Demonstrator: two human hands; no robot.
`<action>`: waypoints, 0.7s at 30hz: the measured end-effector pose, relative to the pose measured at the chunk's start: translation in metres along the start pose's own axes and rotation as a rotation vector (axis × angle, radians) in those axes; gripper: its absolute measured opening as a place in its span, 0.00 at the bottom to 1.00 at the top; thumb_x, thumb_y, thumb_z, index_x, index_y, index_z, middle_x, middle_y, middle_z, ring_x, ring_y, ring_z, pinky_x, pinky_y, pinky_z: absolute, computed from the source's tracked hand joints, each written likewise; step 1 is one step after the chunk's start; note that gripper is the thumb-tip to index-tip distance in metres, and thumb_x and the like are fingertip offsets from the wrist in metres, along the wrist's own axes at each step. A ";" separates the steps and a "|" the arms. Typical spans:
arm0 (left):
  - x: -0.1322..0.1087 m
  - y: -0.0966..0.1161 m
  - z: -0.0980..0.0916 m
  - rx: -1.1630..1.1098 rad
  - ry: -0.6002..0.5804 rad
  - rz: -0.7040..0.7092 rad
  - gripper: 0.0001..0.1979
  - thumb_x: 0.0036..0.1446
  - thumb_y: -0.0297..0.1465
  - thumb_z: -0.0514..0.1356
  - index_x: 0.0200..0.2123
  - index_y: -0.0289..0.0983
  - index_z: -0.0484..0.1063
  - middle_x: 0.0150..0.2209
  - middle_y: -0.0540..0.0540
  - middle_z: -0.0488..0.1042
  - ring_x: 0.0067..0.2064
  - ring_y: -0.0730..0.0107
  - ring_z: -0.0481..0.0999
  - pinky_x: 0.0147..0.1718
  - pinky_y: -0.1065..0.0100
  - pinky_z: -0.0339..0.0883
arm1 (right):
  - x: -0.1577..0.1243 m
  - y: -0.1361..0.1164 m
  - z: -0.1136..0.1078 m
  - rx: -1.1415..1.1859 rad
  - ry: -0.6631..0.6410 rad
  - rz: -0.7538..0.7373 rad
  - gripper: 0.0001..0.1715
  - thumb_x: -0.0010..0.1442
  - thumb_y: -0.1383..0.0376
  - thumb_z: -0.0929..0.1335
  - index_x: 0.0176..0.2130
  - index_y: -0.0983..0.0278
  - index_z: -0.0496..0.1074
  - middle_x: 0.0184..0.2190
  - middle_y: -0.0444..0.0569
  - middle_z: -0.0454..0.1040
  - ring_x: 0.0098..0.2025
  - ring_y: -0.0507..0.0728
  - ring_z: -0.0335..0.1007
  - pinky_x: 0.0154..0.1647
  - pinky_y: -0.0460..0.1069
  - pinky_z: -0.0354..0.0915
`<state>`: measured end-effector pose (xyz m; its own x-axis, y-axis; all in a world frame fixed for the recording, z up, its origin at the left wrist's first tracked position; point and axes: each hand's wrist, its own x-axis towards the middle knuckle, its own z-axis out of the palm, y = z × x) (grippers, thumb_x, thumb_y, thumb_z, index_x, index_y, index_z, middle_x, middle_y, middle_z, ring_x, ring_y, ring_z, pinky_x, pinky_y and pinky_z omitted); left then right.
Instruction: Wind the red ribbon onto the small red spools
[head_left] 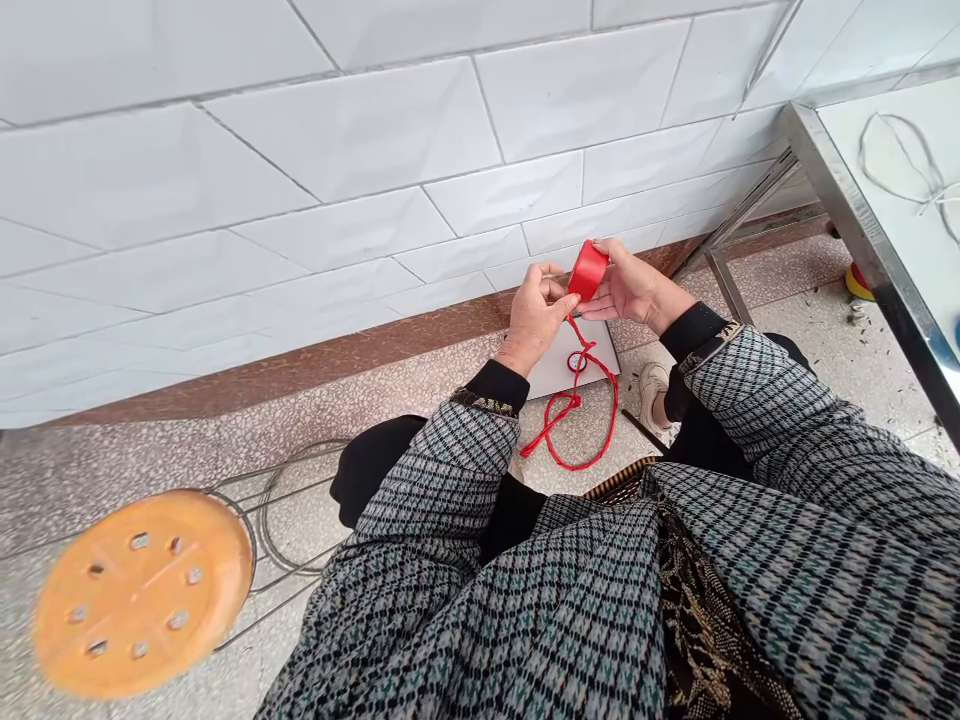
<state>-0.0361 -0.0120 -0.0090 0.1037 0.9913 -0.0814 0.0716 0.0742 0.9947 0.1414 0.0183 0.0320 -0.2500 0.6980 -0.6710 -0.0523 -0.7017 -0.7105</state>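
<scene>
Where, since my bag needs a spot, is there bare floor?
A bare patch of speckled floor seems to lie between the wall's brown base and the orange stool. It is crowded below the left hand and right hand, where red cord loops over a white panel; dark scraps litter the floor near the metal table.

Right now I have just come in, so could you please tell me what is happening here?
A person holds a red roll between the left hand and the right hand, near a tiled wall. A knotted red cord hangs below the roll, in front of a white board near the floor; whether it joins the roll is unclear. An orange stool is to the left, and a metal-edged table to the right.
</scene>
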 end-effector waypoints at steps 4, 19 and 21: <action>0.000 0.000 -0.003 0.069 -0.034 0.064 0.29 0.53 0.22 0.70 0.59 0.39 0.74 0.32 0.53 0.74 0.36 0.70 0.73 0.41 0.66 0.72 | 0.001 0.001 -0.005 0.013 -0.087 0.025 0.43 0.61 0.25 0.65 0.37 0.60 0.76 0.30 0.56 0.84 0.34 0.62 0.84 0.39 0.57 0.83; -0.003 0.019 -0.014 -0.189 -0.239 0.133 0.44 0.46 0.34 0.79 0.67 0.42 0.70 0.64 0.36 0.76 0.65 0.45 0.78 0.59 0.54 0.77 | -0.025 -0.004 -0.001 -0.192 -0.225 -0.056 0.54 0.61 0.21 0.59 0.43 0.64 0.80 0.39 0.63 0.85 0.36 0.64 0.84 0.38 0.57 0.82; -0.003 0.017 -0.011 -0.217 -0.188 0.118 0.45 0.48 0.39 0.80 0.67 0.43 0.69 0.61 0.37 0.78 0.64 0.47 0.79 0.58 0.55 0.77 | -0.025 -0.005 -0.004 -0.226 -0.104 -0.181 0.48 0.64 0.25 0.63 0.49 0.63 0.79 0.47 0.62 0.84 0.42 0.63 0.85 0.38 0.54 0.82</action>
<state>-0.0463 -0.0125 0.0092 0.2819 0.9583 0.0456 -0.1631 0.0010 0.9866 0.1516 0.0044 0.0517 -0.3547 0.7822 -0.5121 0.1084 -0.5097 -0.8535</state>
